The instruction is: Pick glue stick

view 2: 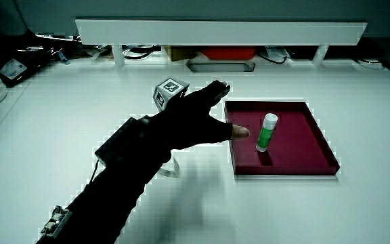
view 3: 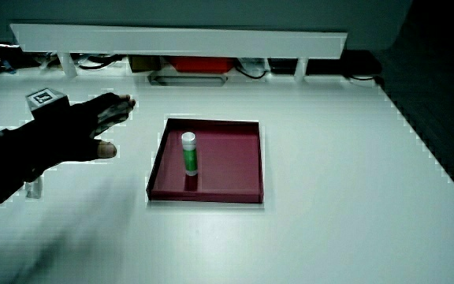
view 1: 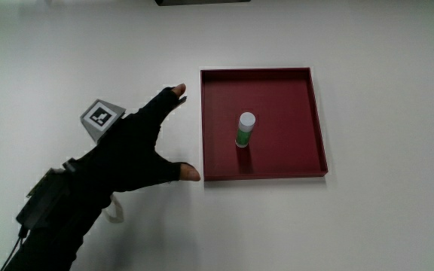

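The hand (view 1: 130, 147) is hovering over the bare bench (view 1: 383, 226) just beside the dark red tray (view 1: 319, 120), with its fingers spread apart and holding nothing; the thumb tip (view 1: 192, 173) is lying close to the tray's nearer corner and the forefinger tip (view 1: 178, 91) close to the tray's other corner on that same wall. The patterned cube (view 1: 101, 116) is sitting on the back of the hand.

The glue stick (view 1: 245, 129), green with a white cap, is standing upright inside the tray, about in its middle, a short way ahead of the fingertips and not touched by them; both side views show it free as well (view 2: 266, 132) (view 3: 189, 153).

This looks like the approach step, with the grasp not yet made. The next move is calling for the hand to cross over the tray wall, come down around the stick and close thumb and fingers on its body, gently enough not to tip it.
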Tool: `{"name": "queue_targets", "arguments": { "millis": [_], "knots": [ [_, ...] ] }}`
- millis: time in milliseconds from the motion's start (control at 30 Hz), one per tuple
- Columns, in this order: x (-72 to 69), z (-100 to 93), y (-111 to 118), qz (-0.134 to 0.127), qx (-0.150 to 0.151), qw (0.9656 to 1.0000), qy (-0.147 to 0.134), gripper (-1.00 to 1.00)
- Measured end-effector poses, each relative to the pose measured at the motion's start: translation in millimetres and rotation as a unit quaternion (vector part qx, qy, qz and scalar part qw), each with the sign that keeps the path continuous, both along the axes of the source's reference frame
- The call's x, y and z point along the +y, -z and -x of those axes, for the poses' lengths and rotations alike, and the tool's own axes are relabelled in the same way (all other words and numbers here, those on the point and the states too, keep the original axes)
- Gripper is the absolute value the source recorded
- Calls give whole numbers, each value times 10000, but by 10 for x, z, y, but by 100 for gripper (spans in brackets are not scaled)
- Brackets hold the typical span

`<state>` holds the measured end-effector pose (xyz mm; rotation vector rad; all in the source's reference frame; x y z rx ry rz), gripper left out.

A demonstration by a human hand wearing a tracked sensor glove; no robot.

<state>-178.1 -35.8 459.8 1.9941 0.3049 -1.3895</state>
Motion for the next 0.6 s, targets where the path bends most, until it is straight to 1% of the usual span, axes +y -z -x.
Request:
{"name": "queue_targets", "arguments": {
  "millis": [33, 67, 100, 200, 233, 300, 333, 367, 400, 433, 500, 533, 567, 600],
  "knots": [
    [-2, -38, 1, 90, -27, 10000, 17, 0],
    [-10, -70, -8, 59, -82, 9999, 1, 0],
    [-16, -102, -21, 86, 13, 10000, 14, 0],
    [-41, -168, -92, 70, 20, 10000, 12, 0],
    [-40, -195, -107, 196, 146, 9997, 56, 0],
    [-48, -228, -162, 227, 88, 9997, 48, 0],
    [-53, -240, -189, 273, -102, 9996, 65, 0],
    [-61, -269, -189, 227, -17, 9997, 61, 0],
    [-70, -280, -217, 301, -120, 9994, 92, 0],
    [-81, -305, -225, 430, -187, 9988, 137, 0],
    [-110, -370, -238, 346, -25, 9993, 106, 0],
    [-119, -403, -232, 420, -82, 9990, 114, 0],
    [-132, -437, -262, 364, 54, 9993, 92, 0],
    [-139, -469, -257, 317, 13, 9995, 78, 0]
  ]
}}
